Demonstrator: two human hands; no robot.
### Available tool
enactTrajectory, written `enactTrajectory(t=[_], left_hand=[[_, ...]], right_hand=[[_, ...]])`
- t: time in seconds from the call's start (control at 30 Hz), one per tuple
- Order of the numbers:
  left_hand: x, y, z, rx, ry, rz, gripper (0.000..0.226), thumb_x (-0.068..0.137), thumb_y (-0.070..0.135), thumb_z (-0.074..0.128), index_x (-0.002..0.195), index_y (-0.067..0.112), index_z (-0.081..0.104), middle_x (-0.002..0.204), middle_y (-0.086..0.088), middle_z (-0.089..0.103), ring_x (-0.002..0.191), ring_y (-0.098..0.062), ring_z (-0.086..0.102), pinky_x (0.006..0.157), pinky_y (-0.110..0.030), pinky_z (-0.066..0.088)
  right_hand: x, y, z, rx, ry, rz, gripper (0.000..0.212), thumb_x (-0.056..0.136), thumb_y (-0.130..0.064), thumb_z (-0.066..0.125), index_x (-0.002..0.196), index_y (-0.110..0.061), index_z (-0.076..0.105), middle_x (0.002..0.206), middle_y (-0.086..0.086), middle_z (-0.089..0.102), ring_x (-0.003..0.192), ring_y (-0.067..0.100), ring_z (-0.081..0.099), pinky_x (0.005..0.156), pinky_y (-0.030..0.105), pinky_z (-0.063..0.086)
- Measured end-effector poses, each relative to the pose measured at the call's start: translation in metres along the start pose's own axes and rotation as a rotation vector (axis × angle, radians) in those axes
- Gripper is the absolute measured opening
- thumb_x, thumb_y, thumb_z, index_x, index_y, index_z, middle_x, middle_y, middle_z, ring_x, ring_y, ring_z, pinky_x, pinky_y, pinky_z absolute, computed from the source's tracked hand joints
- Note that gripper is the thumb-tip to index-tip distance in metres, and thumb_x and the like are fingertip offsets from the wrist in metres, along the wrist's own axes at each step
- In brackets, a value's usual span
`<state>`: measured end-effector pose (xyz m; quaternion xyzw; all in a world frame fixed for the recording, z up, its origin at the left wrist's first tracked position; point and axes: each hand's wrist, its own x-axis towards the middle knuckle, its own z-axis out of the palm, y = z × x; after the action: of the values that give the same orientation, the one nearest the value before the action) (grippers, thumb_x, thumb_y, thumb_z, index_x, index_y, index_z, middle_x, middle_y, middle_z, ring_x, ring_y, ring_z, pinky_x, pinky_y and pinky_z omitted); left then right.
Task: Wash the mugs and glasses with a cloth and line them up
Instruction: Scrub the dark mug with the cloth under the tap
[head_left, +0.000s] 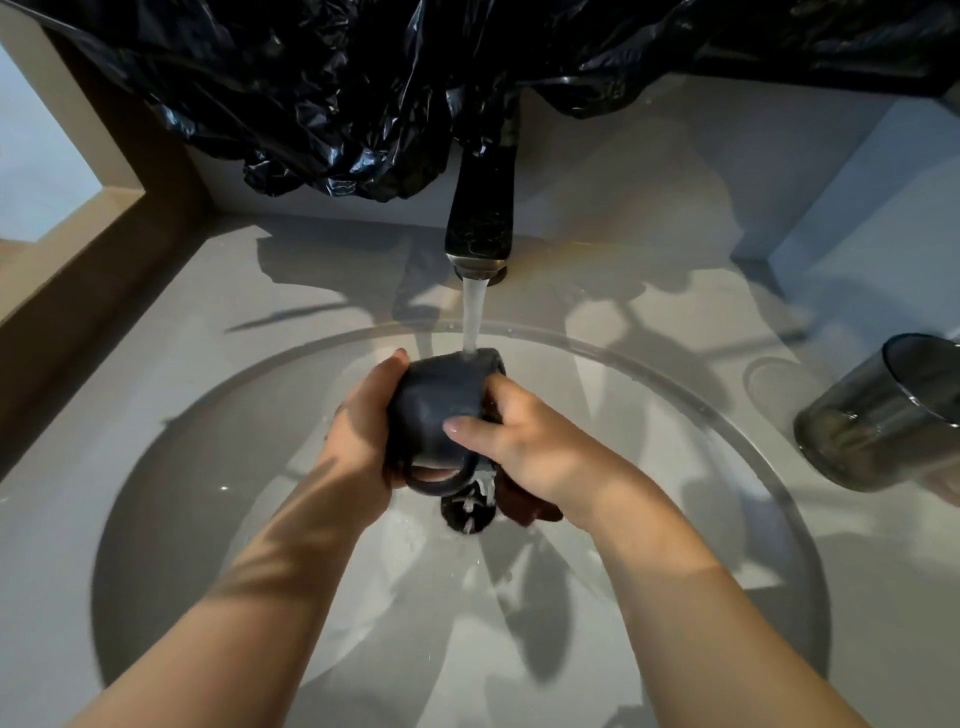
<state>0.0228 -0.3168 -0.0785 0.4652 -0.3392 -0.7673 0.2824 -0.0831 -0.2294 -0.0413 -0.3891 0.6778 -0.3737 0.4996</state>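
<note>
A dark blue mug (436, 400) is held over the middle of the round sink (171, 467), its handle turned toward me, under the running water from the tap (480, 223). My left hand (363, 431) grips the mug's left side. My right hand (511, 436) wraps its right side, thumb across the front, and holds a dark brown cloth (524, 506) that hangs below the palm. A smoky grey glass (878, 415) stands on the counter at the right edge.
Black plastic sheeting (363, 93) hangs over the wall behind the tap. The drain (465, 514) lies directly under the mug. A wooden frame (98, 249) borders the counter on the left. A pale wall (872, 208) closes the right side.
</note>
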Motion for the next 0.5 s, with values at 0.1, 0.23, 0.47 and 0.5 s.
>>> enactTrajectory(t=[0.1,0.23,0.47,0.5], left_hand=[[0.002,0.003,-0.002,-0.091,-0.018,-0.159,0.039,0.089,0.05,0.052,0.098,0.014,0.063,0.074,-0.011,0.072,0.063,-0.025,0.069,0.053,-0.037,0.055],[0.0,0.006,-0.005,-0.083,-0.054,-0.225,0.037,0.09,0.05,0.049,0.089,0.016,0.063,0.057,-0.008,0.068,0.043,-0.02,0.064,0.037,-0.029,0.05],[0.007,0.011,-0.016,-0.054,-0.045,-0.197,0.037,0.086,0.052,0.05,0.086,0.018,0.064,0.065,-0.008,0.071,0.069,-0.026,0.064,0.044,-0.034,0.055],[0.006,0.012,-0.017,-0.043,-0.055,-0.199,0.038,0.087,0.052,0.049,0.086,0.017,0.064,0.062,-0.008,0.071,0.064,-0.026,0.066,0.043,-0.034,0.054]], right_hand=[[0.001,0.0,0.004,-0.605,0.153,-0.043,0.025,0.093,-0.055,0.041,0.104,-0.034,0.046,0.109,-0.01,0.056,0.118,0.013,0.044,0.113,0.053,0.009],[-0.002,0.001,0.004,-0.792,0.247,-0.239,0.074,0.063,-0.083,0.034,0.115,-0.034,0.054,0.116,-0.015,0.038,0.123,0.009,0.023,0.099,0.026,0.008],[0.004,0.012,-0.003,-0.771,0.192,-0.524,0.057,0.076,-0.039,0.069,0.129,-0.025,0.054,0.141,-0.006,0.049,0.136,-0.004,0.021,0.111,0.021,-0.017],[0.008,0.014,0.001,-0.79,0.226,-0.551,0.058,0.073,-0.04,0.065,0.128,-0.022,0.057,0.137,-0.002,0.054,0.133,-0.001,0.029,0.112,0.022,-0.016]])
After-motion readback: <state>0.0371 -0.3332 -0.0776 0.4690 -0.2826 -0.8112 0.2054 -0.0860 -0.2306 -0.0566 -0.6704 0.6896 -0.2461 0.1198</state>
